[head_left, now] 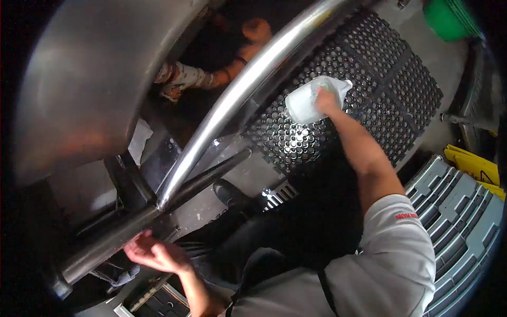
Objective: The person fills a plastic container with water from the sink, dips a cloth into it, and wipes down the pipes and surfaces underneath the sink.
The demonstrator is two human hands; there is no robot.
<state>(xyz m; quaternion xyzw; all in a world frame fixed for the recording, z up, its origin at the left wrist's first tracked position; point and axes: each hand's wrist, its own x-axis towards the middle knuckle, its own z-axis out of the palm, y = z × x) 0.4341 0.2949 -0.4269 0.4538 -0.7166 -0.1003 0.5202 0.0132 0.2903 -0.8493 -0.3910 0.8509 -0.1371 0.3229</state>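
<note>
My right hand (326, 101) is closed around the handle of a translucent white plastic jug (304, 103). The jug is tilted onto its side above a black rubber mat (380, 58), its neck pointing right. Close to a thick lower metal tube (103, 253), my left hand (153, 251) has its fingers curled in at the tube's edge. Whether it grips the tube or something small, I cannot make out. Above the left hand, a shiny curved metal rail (227, 103) meets the lower tube.
A large metal vessel (100, 74) fills the upper left. Behind the rail is another person's forearm (227, 76). Grey plastic racks (454, 211) and a yellow sign (475, 166) stand at right. A green container (446, 21) and a floor drain (280, 195) are also in view.
</note>
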